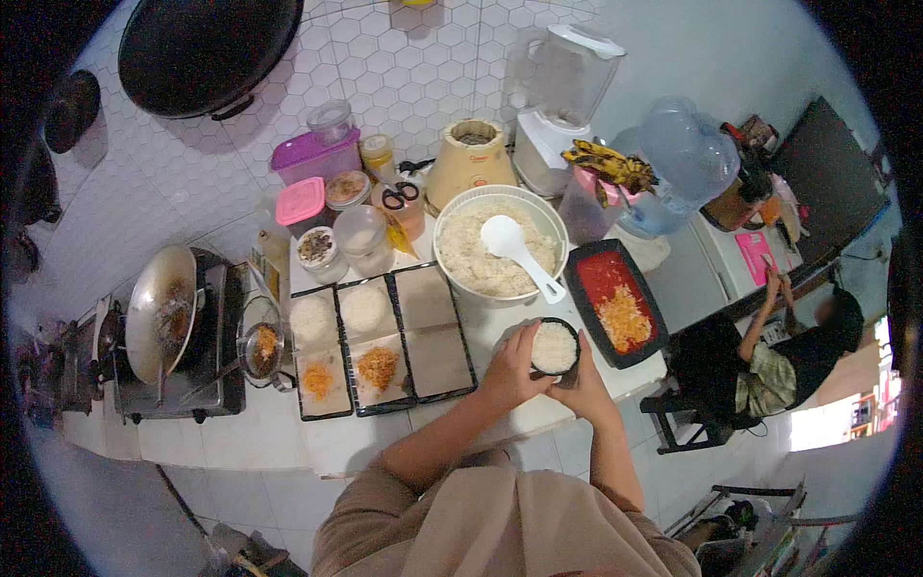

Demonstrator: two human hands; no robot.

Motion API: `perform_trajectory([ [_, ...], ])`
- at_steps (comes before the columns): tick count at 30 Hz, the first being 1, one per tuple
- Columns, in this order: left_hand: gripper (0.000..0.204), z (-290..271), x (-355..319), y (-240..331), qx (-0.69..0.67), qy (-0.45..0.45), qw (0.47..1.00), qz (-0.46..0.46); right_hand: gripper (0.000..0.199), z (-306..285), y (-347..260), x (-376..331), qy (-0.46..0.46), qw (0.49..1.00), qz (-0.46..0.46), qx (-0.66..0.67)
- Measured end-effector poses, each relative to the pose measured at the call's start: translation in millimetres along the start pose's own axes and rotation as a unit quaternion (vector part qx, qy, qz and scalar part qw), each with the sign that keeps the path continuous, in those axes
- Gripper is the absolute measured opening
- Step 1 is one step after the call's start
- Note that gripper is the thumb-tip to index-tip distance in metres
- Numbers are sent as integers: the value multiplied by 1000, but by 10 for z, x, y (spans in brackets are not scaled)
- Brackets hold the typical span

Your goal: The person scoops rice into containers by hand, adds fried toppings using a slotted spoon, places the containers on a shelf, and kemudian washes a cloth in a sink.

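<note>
On the counter: your left hand [508, 370] and right hand [583, 383] cup a small round black bowl [555, 346] between them.
Bowl: smooth dark rim, packed with white grainy rice, sitting just before the big basin.
Fingers: yours curl around the bowl's sides, left fingers [517, 338] pressed on its left edge, right ones wrapped under its right edge.
Basin: a wide white round basin [452, 216] holds loose rice and a glossy white plastic spoon [517, 252].
Trays: three black rectangular trays [385, 337] hold rice mounds and orange shreds.
Red tray: a dark-rimmed red tray [606, 279] carries orange shreds.
</note>
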State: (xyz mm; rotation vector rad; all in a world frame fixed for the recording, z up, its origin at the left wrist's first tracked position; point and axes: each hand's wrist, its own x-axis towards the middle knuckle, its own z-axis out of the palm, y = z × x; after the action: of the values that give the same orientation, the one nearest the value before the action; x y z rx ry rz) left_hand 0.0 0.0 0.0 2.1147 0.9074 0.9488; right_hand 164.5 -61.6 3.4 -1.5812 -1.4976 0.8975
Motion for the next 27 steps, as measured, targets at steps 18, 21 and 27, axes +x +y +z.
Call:
perform_trajectory([
  [18,54,-444,41,-143,-110,212,966,-96,88,364,189,-77,137,914,-21,380],
  [21,50,-679,157,-222,-174,317,925,-115,87,430,298,-89,92,928,-32,360],
  [27,56,-563,201,-348,-256,187,934,-167,83,347,307,-116,61,910,-45,407],
])
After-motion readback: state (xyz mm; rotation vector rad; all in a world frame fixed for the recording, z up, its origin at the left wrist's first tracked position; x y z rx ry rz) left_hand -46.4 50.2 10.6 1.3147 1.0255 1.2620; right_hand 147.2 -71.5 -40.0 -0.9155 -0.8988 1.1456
